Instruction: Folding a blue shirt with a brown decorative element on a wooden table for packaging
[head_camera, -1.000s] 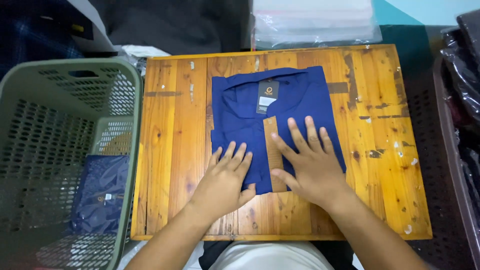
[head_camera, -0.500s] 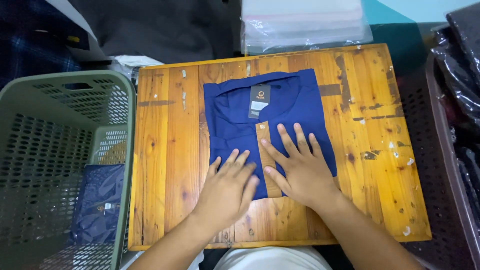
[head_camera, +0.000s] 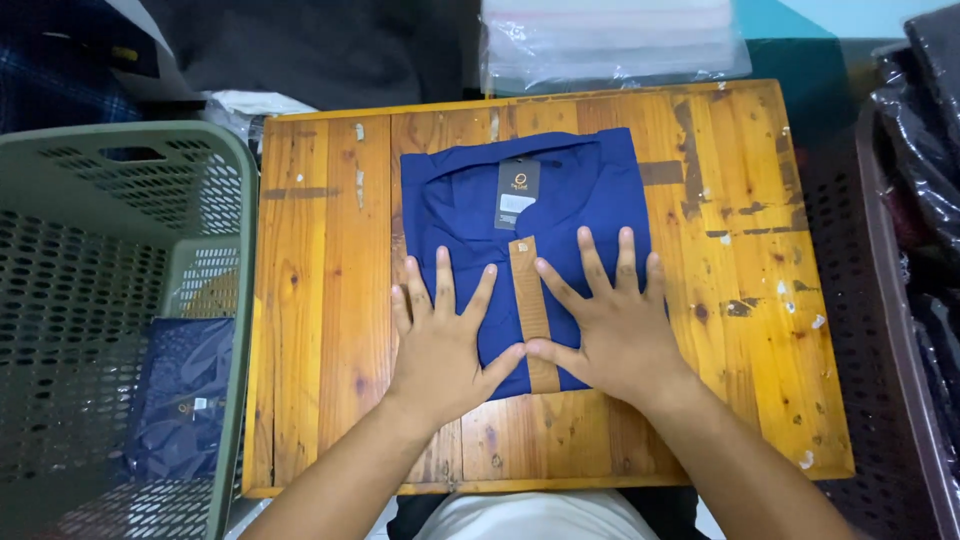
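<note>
A folded navy blue shirt (head_camera: 560, 200) lies on a wooden board (head_camera: 320, 300), collar away from me, with a dark hang tag (head_camera: 517, 192) at the neck. A tan paper band (head_camera: 530, 300) runs down its middle. My left hand (head_camera: 445, 345) presses flat on the shirt's lower left part, fingers spread. My right hand (head_camera: 610, 320) presses flat on the lower right part, fingers spread. The two thumbs nearly meet at the band's lower end. Neither hand grips anything.
A green perforated laundry basket (head_camera: 120, 200) stands left of the board, with a bagged navy garment (head_camera: 185, 400) inside. Clear plastic bags (head_camera: 610, 45) lie beyond the board. A dark crate (head_camera: 890, 330) with wrapped dark garments (head_camera: 925, 150) sits at the right.
Both hands have slid up and leftward on the shirt and now sit side by side. The camera view has shifted slightly.
</note>
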